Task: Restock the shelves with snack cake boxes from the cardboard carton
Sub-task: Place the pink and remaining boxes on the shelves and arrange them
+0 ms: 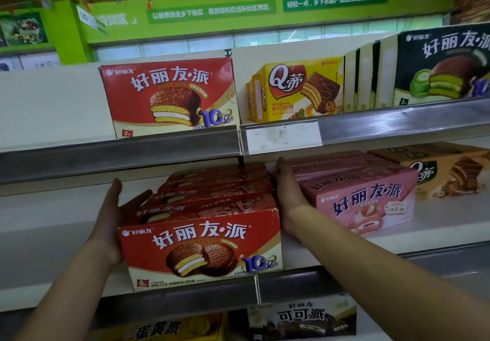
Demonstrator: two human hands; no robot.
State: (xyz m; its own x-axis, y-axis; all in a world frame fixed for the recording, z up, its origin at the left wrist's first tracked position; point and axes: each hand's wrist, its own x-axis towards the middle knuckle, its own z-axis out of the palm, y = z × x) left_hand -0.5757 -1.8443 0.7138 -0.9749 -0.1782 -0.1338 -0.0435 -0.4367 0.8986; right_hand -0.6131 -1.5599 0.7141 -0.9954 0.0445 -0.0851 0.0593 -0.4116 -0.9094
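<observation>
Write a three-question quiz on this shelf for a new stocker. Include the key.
1. True or false: the left hand and right hand flank the row of red boxes on the middle shelf.
2. What colour are the boxes just right of that row? A pink; B blue; C white.
3. Fill in: on the top shelf, right of the single red box, stand ___ boxes.
Key: 1 true; 2 A, the pink boxes; 3 yellow, the yellow boxes.

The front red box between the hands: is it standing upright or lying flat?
Upright: the front red box stands on its long edge on the shelf, its printed face toward the camera.
</observation>
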